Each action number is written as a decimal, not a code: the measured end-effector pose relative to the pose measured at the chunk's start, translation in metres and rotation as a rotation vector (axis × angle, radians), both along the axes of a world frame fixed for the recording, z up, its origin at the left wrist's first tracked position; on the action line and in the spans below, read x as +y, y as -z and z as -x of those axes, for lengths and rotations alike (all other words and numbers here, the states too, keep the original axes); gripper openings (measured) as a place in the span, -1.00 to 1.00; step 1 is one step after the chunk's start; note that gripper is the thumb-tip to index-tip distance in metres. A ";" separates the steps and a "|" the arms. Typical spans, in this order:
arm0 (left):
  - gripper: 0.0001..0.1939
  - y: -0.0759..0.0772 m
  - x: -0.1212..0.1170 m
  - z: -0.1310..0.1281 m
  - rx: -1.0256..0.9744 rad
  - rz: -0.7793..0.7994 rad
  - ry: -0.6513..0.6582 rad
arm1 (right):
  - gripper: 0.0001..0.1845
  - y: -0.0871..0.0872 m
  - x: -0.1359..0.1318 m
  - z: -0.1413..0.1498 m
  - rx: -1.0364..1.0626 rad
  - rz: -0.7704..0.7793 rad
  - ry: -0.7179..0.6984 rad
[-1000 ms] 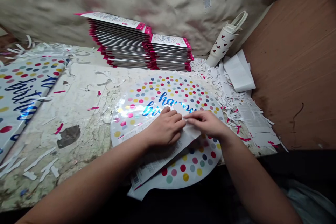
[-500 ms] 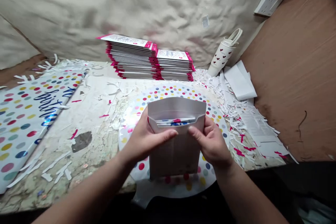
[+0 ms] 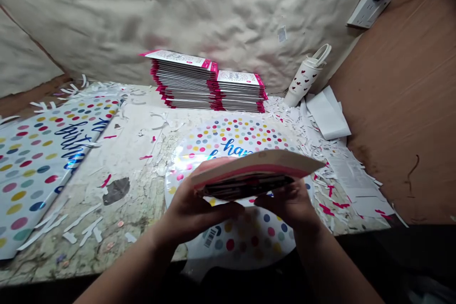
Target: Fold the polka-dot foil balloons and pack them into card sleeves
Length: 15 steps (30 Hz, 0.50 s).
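Between both hands is a card envelope (image 3: 256,166), tipped so that its top end faces me and its flap stands up. Dark folded contents show inside its mouth; I cannot make out their kind. My left hand (image 3: 192,213) is closed on its left side, thumb along the near edge. My right hand (image 3: 290,206) grips the right side, with its thumb also at the near edge. Below lies a flat round foil balloon (image 3: 245,240) with coloured dots, blue lettering and a barcode, partly hidden by the envelope and hands.
Two stacks of pink-edged printed envelopes (image 3: 188,83) stand against the back wall. A white tumbler with hearts (image 3: 303,78) is right of them. Dotted foil balloons (image 3: 39,166) lie at left. Paper scraps (image 3: 329,194) and white sheets (image 3: 329,114) cover the right side.
Both hands have tilted the envelope from upright, so its mouth now faces me more and its front panel no longer shows. Blue lettering on the balloon has come into view.
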<state>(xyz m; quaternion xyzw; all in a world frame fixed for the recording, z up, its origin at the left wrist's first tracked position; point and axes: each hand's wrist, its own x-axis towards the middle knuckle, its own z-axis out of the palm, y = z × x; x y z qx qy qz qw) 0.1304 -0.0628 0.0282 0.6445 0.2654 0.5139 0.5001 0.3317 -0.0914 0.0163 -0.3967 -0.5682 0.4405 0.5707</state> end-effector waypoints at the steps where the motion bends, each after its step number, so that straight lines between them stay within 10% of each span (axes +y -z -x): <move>1: -0.56 -0.003 -0.002 0.000 0.006 -0.008 -0.011 | -0.61 -0.005 -0.001 -0.001 0.022 -0.010 0.028; 6: -0.71 -0.021 -0.003 -0.003 0.028 0.192 -0.064 | -0.70 -0.031 0.011 -0.004 0.096 0.041 0.018; 11: -0.69 -0.006 0.013 0.005 0.171 0.597 0.172 | -0.56 -0.025 0.047 -0.012 -0.132 0.322 -0.031; 15: -0.60 0.017 0.011 0.009 0.256 0.820 0.199 | -0.76 -0.009 0.044 -0.008 -0.751 -0.043 0.301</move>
